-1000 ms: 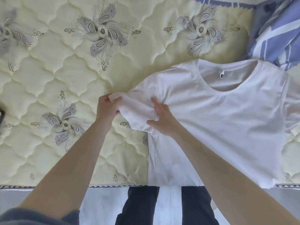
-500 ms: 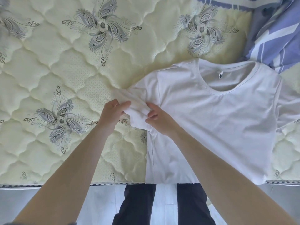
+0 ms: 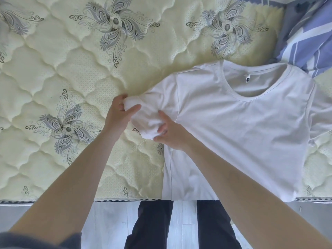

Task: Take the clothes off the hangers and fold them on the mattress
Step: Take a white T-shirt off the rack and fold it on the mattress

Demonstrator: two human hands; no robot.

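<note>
A white T-shirt (image 3: 242,126) lies spread front-up on the quilted cream mattress (image 3: 75,72), its hem at the near edge and its collar pointing away. The shirt's left sleeve (image 3: 149,114) is bunched up between my hands. My left hand (image 3: 119,114) grips the sleeve's outer end, thumb over the cloth. My right hand (image 3: 170,135) pinches the sleeve's lower part beside the armpit seam. No hanger is in view.
A blue and white striped bedsheet (image 3: 305,33) lies crumpled at the far right corner. The mattress's near edge (image 3: 53,201) runs across the bottom, with pale floor and my dark trousers (image 3: 152,227) below it.
The sleeve lay stretched out flatter a second ago; both hands have gathered it into a bunch, the left hand's thumb closing over its end. The view shifted slightly.
</note>
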